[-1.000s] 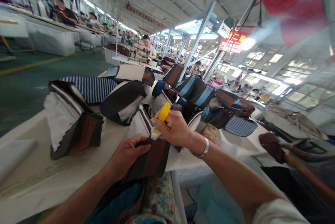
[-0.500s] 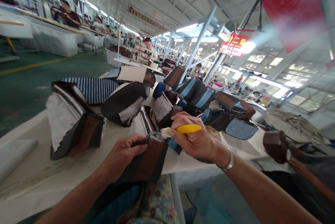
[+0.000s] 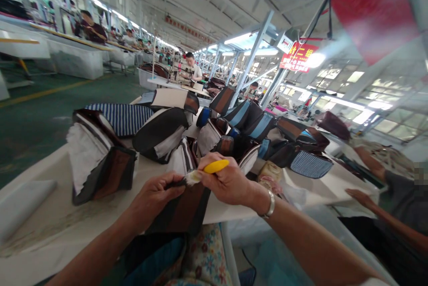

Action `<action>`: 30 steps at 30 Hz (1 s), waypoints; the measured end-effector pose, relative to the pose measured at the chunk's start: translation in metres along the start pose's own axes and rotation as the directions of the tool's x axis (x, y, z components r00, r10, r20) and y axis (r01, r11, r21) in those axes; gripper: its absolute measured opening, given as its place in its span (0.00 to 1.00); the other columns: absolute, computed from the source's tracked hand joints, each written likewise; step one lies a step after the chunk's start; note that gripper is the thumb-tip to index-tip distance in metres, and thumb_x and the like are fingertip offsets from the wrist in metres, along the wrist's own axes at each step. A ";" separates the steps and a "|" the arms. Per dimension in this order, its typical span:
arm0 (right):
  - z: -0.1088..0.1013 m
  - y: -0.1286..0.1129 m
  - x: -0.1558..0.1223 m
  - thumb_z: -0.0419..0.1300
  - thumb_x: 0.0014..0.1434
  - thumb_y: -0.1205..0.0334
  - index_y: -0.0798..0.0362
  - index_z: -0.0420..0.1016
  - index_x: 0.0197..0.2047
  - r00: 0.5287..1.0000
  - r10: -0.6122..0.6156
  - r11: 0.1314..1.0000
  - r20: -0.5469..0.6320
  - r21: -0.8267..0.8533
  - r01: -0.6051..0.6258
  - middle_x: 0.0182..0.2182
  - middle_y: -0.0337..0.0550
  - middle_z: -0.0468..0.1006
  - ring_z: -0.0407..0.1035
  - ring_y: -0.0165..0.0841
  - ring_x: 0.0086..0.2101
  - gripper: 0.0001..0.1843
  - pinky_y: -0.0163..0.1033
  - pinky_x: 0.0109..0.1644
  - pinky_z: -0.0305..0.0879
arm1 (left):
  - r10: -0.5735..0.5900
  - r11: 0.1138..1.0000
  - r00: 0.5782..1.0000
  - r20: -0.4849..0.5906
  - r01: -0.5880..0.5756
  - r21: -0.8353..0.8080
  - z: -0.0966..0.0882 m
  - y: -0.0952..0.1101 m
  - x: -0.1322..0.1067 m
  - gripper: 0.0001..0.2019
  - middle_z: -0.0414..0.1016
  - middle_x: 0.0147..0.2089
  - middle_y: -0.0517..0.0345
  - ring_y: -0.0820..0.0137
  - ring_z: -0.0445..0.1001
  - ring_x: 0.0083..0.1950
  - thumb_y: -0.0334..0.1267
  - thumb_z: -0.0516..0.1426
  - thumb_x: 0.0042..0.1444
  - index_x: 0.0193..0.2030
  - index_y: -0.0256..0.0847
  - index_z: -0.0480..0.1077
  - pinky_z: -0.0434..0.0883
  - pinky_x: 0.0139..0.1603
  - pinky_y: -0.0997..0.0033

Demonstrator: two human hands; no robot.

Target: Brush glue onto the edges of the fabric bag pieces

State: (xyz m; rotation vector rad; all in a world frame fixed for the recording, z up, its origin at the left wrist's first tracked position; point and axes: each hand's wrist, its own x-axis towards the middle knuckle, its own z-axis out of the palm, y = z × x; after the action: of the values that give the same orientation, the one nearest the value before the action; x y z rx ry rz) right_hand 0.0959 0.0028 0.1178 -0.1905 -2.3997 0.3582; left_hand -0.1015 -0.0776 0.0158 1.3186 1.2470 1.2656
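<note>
My left hand (image 3: 160, 194) is closed on the upper left edge of a dark grey pouch with a brown stripe (image 3: 186, 208), pinching it between thumb and fingers. The pouch hangs at the near table edge, above my lap. My right hand (image 3: 227, 181), with a silver bracelet on its wrist, grips a brush with a yellow handle (image 3: 216, 166). The brush's pale bristles touch the pouch's top edge close to my left fingertips. To the left stands a similar grey and brown pouch (image 3: 115, 172) with white cloth lining hanging out.
Several grey, blue and brown pouches lie across the pale table (image 3: 56, 217). A white rolled sheet (image 3: 26, 208) rests at the left. To the right, a co-worker's hand (image 3: 361, 198) is at the table, with a maroon pouch (image 3: 332, 124) beyond. A translucent bin (image 3: 301, 237) stands below the table edge.
My right hand has moved left with the brush along the pouch's top edge, nearer my left fingers. The co-worker's maroon pouch has gone up and away, and one hand lies nearer the table.
</note>
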 end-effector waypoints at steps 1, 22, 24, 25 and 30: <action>0.004 0.003 0.000 0.54 0.66 0.61 0.51 0.68 0.37 1.000 -0.002 1.000 0.027 -0.015 0.003 0.31 0.40 0.74 0.69 0.31 0.32 0.05 0.39 0.42 0.65 | 0.010 0.999 1.000 -0.004 -0.010 0.036 -0.002 0.001 0.000 0.13 0.80 0.43 0.56 0.62 0.75 0.47 0.43 0.59 0.56 0.45 0.41 0.77 0.70 0.48 0.66; 0.123 -0.008 -0.012 0.68 0.51 0.60 0.54 0.68 0.23 0.489 0.830 -0.383 0.268 0.912 0.150 0.11 0.27 0.61 0.46 0.20 0.13 0.13 0.34 0.29 0.68 | 0.597 0.560 0.725 -0.344 -0.070 0.825 0.003 -0.058 -0.043 0.21 0.68 0.56 0.45 0.60 0.69 0.58 0.45 0.54 0.64 0.60 0.38 0.64 0.68 0.59 0.60; 0.126 -0.009 -0.008 0.67 0.52 0.60 0.54 0.69 0.23 0.505 0.816 -0.405 0.282 0.902 0.149 0.11 0.27 0.62 0.47 0.20 0.14 0.13 0.41 0.37 0.73 | 0.634 0.527 0.689 -0.352 -0.052 0.848 0.002 -0.060 -0.041 0.24 0.69 0.55 0.43 0.57 0.69 0.58 0.46 0.57 0.61 0.60 0.35 0.65 0.68 0.60 0.57; 0.125 -0.008 -0.007 0.67 0.53 0.60 0.54 0.70 0.24 0.509 0.814 -0.402 0.280 0.904 0.144 0.11 0.27 0.62 0.48 0.20 0.14 0.12 0.42 0.39 0.73 | 0.645 0.529 0.676 -0.356 -0.059 0.847 0.000 -0.060 -0.039 0.21 0.70 0.53 0.43 0.57 0.70 0.57 0.44 0.57 0.62 0.58 0.34 0.66 0.69 0.59 0.57; 0.095 0.003 -0.008 0.69 0.55 0.59 0.54 0.76 0.33 0.501 0.855 -0.224 0.135 0.967 0.121 0.13 0.24 0.62 0.47 0.18 0.14 0.09 0.36 0.39 0.72 | 0.521 0.722 0.753 -0.402 -0.137 0.678 -0.021 -0.034 -0.026 0.12 0.76 0.46 0.50 0.64 0.75 0.48 0.41 0.55 0.62 0.46 0.39 0.75 0.72 0.53 0.66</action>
State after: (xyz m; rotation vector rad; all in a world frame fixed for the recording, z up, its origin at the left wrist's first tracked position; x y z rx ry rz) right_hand 0.0395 -0.0161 0.0434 -0.4201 -0.5616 1.9623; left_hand -0.1247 -0.1008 -0.0186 1.7705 2.0462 1.6875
